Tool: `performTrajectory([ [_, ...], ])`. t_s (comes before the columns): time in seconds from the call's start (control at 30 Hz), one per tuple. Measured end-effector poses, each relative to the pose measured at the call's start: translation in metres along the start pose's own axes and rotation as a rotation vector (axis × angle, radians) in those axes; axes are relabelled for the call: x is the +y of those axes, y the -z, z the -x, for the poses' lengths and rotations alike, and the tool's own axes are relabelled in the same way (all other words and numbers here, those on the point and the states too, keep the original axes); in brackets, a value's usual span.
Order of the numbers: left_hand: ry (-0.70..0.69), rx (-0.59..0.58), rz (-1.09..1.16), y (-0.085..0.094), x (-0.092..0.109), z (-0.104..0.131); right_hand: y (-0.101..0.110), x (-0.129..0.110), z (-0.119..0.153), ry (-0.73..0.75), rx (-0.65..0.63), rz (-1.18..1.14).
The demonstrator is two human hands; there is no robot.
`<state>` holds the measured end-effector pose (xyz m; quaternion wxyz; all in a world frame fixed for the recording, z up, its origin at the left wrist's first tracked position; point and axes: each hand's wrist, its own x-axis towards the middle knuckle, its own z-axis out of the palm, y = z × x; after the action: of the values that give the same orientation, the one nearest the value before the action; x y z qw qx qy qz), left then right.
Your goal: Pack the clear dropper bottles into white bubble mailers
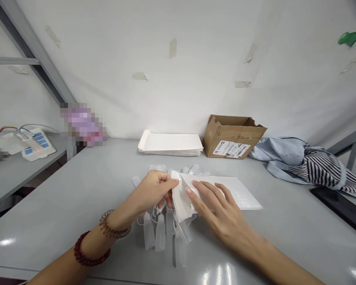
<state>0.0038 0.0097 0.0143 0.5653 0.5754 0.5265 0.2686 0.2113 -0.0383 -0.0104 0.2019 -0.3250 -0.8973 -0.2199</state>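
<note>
A white padded envelope (237,192) lies at the middle of the table, its opening and folded flap toward the left. My left hand (157,188) is closed, thumb and finger pinching the envelope's flap edge. My right hand (222,209) rests on the envelope near its mouth, fingers stretched out over the upper side. Under and around the flap lie several small translucent squeeze bottles (160,233) with caps on loops. The envelope and my left hand hide part of them. Whether anything is inside the envelope I cannot tell.
Behind stand a stack of white envelopes (175,144) and an opened cardboard box (233,138) with a label. To the right lie blue and striped cloth (323,166) and a dark flat object (341,209). A white device with blue buttons (38,144) sits on the left side table.
</note>
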Motion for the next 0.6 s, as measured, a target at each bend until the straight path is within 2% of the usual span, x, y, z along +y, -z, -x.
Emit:
performTrajectory([
  [0.2, 0.002, -0.015, 0.071, -0.004, 0.000, 0.002, -0.006, 0.000, 0.002, 0.011, 0.074, -0.083],
  [0.43, 0.031, -0.007, 0.156, -0.006, 0.004, 0.004, -0.007, -0.004, 0.006, 0.007, 0.013, -0.082],
  [0.6, 0.047, 0.013, 0.160, -0.004, 0.005, 0.003, -0.014, 0.000, 0.008, -0.057, 0.066, -0.008],
])
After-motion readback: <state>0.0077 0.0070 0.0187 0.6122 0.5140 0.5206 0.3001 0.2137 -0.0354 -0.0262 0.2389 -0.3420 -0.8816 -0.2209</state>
